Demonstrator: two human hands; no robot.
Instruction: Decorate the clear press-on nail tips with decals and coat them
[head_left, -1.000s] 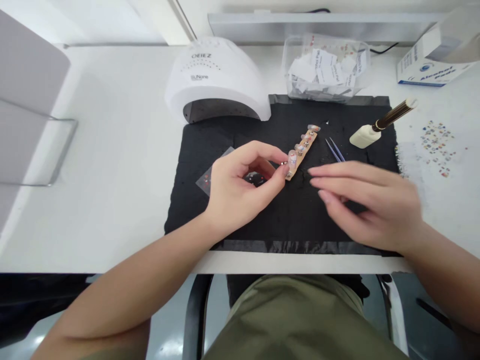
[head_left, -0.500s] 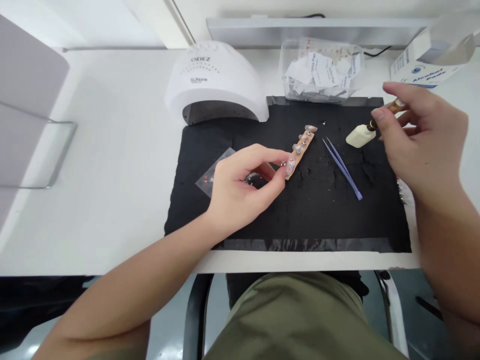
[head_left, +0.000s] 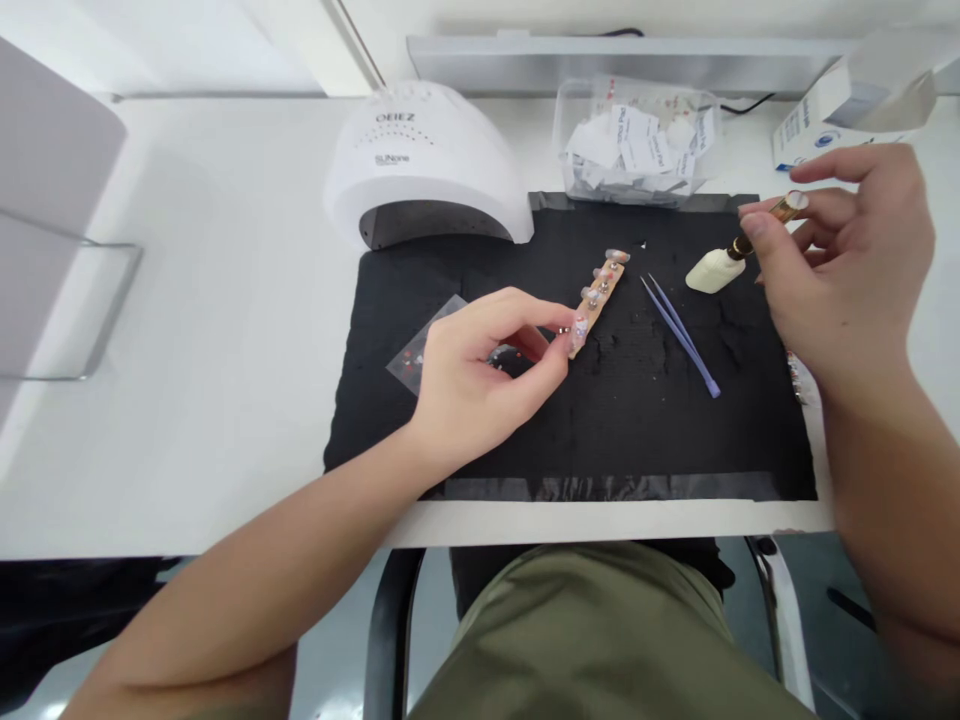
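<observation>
My left hand [head_left: 480, 375] pinches a decorated false nail [head_left: 579, 332] and its small metal stand between thumb and index finger. It sits at the near end of a tan strip [head_left: 598, 308] that carries several such nails in a row. My right hand [head_left: 855, 260] has its thumb and fingers closed on the gold-and-brown brush cap [head_left: 786, 208] of a cream nail polish bottle [head_left: 715, 271]; the index finger is raised. The cap meets the bottle's neck. Between the strip and the bottle lie purple tweezers [head_left: 681, 338]. A clear sachet with red bits [head_left: 409, 360] is partly under my left hand.
A black mat [head_left: 600, 430] covers part of the white table [head_left: 225, 300]. At the back stand a white nail lamp [head_left: 435, 150], a clear tub [head_left: 566, 165] of alcohol pad packets and an alcohol pad box [head_left: 806, 125]. More small metal stands [head_left: 795, 378] show beside my right wrist.
My right index finger has lifted, showing more of the gold cap. My left hand keeps its pinch at the strip's near end. The whole view has shifted slightly.
</observation>
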